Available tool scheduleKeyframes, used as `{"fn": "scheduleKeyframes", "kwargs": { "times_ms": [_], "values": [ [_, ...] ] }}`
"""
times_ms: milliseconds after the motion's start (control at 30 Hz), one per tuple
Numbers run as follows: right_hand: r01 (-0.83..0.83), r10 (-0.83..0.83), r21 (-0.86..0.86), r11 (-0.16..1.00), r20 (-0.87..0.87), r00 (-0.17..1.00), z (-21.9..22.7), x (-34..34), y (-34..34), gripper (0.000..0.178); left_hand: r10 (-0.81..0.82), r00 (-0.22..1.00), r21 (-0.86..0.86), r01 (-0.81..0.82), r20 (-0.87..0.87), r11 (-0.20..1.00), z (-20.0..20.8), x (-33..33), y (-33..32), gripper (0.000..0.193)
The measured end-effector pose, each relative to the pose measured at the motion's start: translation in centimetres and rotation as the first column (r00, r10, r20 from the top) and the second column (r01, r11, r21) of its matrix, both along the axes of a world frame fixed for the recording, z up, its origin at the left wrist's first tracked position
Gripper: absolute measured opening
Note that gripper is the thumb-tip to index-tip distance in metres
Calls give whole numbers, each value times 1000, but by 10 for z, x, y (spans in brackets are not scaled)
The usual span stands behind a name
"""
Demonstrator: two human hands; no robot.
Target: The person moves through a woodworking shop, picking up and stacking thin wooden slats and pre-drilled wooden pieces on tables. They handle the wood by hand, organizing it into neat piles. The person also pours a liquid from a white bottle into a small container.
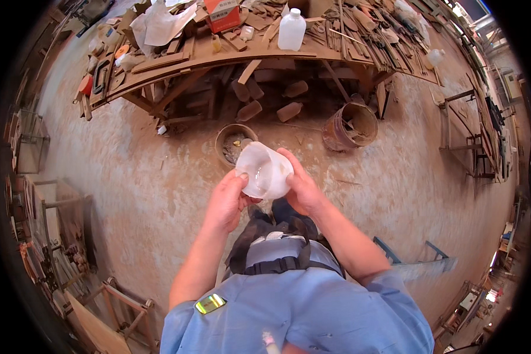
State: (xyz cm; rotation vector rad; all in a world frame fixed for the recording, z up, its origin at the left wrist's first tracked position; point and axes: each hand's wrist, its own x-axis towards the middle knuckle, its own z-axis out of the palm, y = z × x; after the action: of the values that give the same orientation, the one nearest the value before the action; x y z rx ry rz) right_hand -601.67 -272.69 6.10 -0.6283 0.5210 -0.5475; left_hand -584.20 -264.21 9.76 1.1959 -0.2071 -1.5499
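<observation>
Between my two hands is a translucent white plastic tub, tilted so that its open mouth and hollow inside show. My left hand grips its left side, with the thumb over the rim and the fingers curled underneath. On the opposite side, my right hand is closed round the wall, its thumb along the outside. Something pale and glossy shows inside the tub, but I cannot tell what it is. A round bucket with scraps in it stands on the floor just beyond the tub.
Ahead is a wooden workbench heaped with wood offcuts, a white plastic bottle and an orange-red box. Dusty bottles lie beneath it. A dirty bucket stands at right. A blue frame lies near my right side.
</observation>
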Motion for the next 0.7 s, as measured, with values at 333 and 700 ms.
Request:
{"fn": "scheduleKeyframes", "kwargs": {
  "times_ms": [333,700],
  "values": [
    [-87,-12,428,899,223,975,2,-10,-2,76,-161,524,6,284,837,959,20,-12,-11,34],
    [-99,24,498,861,155,988,1,-4,9,71,-51,569,-59,174,821,983,30,-9,-36,23]
  ]
}}
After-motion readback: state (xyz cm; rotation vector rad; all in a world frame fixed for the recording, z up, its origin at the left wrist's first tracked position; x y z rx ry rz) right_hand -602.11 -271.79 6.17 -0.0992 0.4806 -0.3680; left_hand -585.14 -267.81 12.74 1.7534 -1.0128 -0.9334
